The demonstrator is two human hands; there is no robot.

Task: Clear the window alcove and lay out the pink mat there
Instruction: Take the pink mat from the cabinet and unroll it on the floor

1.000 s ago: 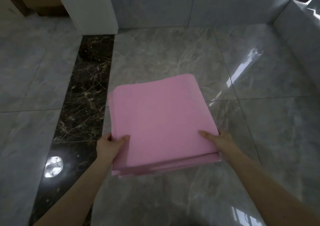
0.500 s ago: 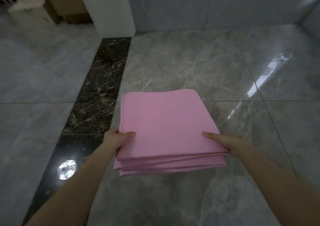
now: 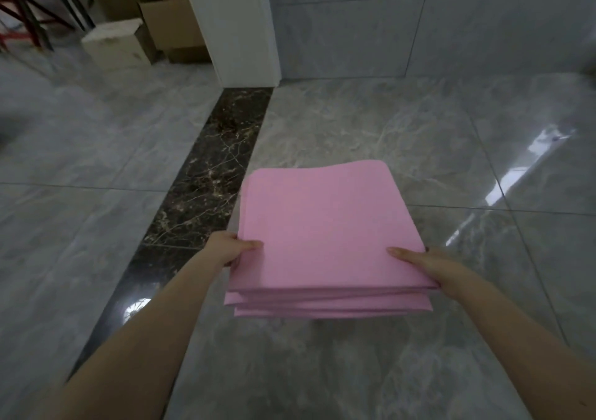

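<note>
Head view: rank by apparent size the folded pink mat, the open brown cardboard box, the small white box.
1. Folded pink mat, largest, though it is held nearest the camera, which inflates it.
2. Open brown cardboard box, partly hidden behind the white pillar.
3. Small white box, smallest.

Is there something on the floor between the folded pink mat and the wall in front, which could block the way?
Nothing visible does. Both hands, left hand and right hand, grip the folded pink mat above bare grey floor up to the wall. The cardboard boxes stand off to the left, behind the white pillar.
</note>
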